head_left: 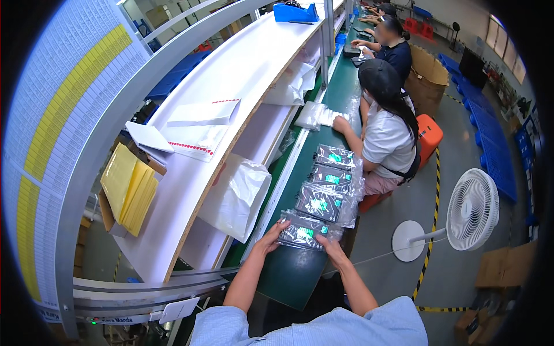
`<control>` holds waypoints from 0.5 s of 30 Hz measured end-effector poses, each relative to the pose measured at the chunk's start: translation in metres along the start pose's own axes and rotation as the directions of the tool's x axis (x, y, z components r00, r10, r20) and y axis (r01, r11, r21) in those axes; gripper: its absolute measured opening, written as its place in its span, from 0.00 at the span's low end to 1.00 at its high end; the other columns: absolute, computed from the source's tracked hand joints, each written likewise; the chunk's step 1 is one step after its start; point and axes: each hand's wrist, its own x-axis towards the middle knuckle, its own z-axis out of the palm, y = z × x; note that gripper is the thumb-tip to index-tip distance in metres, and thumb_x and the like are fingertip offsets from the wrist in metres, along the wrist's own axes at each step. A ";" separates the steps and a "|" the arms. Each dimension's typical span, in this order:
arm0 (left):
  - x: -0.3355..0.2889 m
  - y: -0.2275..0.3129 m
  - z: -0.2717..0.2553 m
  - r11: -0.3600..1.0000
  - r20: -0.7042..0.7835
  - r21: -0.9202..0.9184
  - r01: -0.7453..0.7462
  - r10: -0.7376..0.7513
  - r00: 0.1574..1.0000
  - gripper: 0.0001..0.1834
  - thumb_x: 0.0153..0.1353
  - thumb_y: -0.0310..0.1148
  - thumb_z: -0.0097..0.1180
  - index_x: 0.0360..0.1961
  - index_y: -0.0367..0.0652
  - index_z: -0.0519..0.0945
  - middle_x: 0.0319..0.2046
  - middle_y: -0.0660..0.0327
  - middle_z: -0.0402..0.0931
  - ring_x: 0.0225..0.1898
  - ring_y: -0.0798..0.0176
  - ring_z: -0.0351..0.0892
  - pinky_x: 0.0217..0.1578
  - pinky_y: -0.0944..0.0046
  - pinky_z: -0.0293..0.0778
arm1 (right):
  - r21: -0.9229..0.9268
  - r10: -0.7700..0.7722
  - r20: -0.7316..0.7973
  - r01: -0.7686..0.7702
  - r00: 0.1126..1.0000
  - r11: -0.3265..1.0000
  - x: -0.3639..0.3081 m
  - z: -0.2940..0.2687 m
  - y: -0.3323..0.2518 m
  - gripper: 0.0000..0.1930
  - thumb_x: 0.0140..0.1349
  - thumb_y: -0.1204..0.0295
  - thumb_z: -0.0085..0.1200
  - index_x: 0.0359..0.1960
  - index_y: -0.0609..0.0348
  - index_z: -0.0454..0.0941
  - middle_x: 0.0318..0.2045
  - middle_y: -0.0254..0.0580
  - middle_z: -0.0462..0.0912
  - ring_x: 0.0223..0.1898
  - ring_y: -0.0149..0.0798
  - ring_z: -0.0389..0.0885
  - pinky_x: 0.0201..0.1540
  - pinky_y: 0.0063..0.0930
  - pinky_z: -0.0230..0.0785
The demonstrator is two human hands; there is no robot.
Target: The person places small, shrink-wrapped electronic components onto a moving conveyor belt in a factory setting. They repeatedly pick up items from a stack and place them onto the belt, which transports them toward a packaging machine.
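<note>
Between my two hands, near the close end of a green workbench, lies a flat black box in a clear plastic bag (pixel 301 233). My left hand (pixel 273 235) grips its left edge. On the other side, my right hand (pixel 333 249) holds the lower right corner, thumb on top. Just beyond it on the bench sit several similar bagged black boxes in a row, the closest (pixel 318 203) touching or nearly touching the one I hold. Farther up the row is another bagged box (pixel 334 157). Green and white patches show through the plastic, partly hidden by glare.
A white shelf (pixel 190 190) runs along the left, bearing yellow padded envelopes (pixel 128 187) and a white plastic mailer (pixel 199 130). A co-worker in a white shirt (pixel 386 124) sits at the bench's right side, handling clear bags (pixel 311 115). A white fan (pixel 470 209) stands on the floor.
</note>
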 end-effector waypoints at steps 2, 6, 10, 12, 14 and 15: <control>-0.006 0.003 0.004 1.000 0.000 0.018 0.006 -0.006 1.000 0.32 0.54 0.42 0.57 0.56 0.42 0.58 0.49 0.58 0.67 0.47 0.63 0.72 0.48 0.63 0.70 | -0.002 -0.006 -0.016 0.006 1.000 1.000 0.000 0.000 0.003 0.33 0.54 0.58 0.55 0.57 0.65 0.60 0.53 0.43 0.67 0.54 0.38 0.65 0.57 0.30 0.55; -0.017 -0.006 0.010 0.996 -0.071 0.045 -0.082 0.085 0.994 0.27 0.56 0.40 0.54 0.54 0.42 0.62 0.45 0.59 0.71 0.45 0.64 0.74 0.46 0.62 0.73 | -0.067 -0.050 -0.047 0.047 0.998 0.997 -0.004 0.000 0.021 0.34 0.53 0.60 0.57 0.57 0.66 0.58 0.51 0.45 0.68 0.52 0.39 0.66 0.56 0.30 0.58; -0.032 -0.034 -0.014 0.996 -0.112 -0.051 -0.067 0.061 0.992 0.37 0.53 0.40 0.58 0.60 0.43 0.54 0.50 0.57 0.66 0.49 0.61 0.71 0.48 0.60 0.71 | -0.269 -0.151 -0.014 0.142 0.988 0.953 -0.012 0.005 0.030 0.37 0.51 0.61 0.59 0.58 0.66 0.55 0.53 0.46 0.65 0.53 0.40 0.65 0.56 0.30 0.57; -0.047 -0.058 -0.023 0.976 -0.110 -0.186 -0.112 0.093 0.990 0.38 0.50 0.41 0.59 0.60 0.43 0.55 0.49 0.56 0.68 0.48 0.59 0.72 0.47 0.57 0.71 | -0.193 -0.097 0.016 0.098 0.995 0.976 -0.026 0.019 0.024 0.38 0.51 0.62 0.60 0.58 0.66 0.53 0.53 0.47 0.64 0.54 0.41 0.64 0.57 0.30 0.55; -0.065 -0.093 -0.041 0.956 -0.114 -0.266 -0.121 0.093 0.989 0.36 0.49 0.46 0.59 0.57 0.42 0.62 0.49 0.55 0.70 0.47 0.57 0.73 0.49 0.56 0.70 | -0.147 -0.120 0.046 0.125 0.992 0.981 -0.033 0.031 0.032 0.39 0.49 0.63 0.62 0.58 0.66 0.54 0.52 0.49 0.64 0.55 0.43 0.62 0.59 0.32 0.52; -0.075 -0.111 -0.046 0.943 -0.118 -0.308 -0.129 0.097 0.988 0.35 0.48 0.48 0.59 0.55 0.42 0.65 0.49 0.54 0.71 0.47 0.56 0.73 0.50 0.55 0.70 | -0.225 -0.154 0.074 0.167 0.985 0.960 -0.032 0.030 0.050 0.39 0.49 0.63 0.62 0.58 0.66 0.54 0.53 0.50 0.64 0.56 0.43 0.62 0.60 0.33 0.52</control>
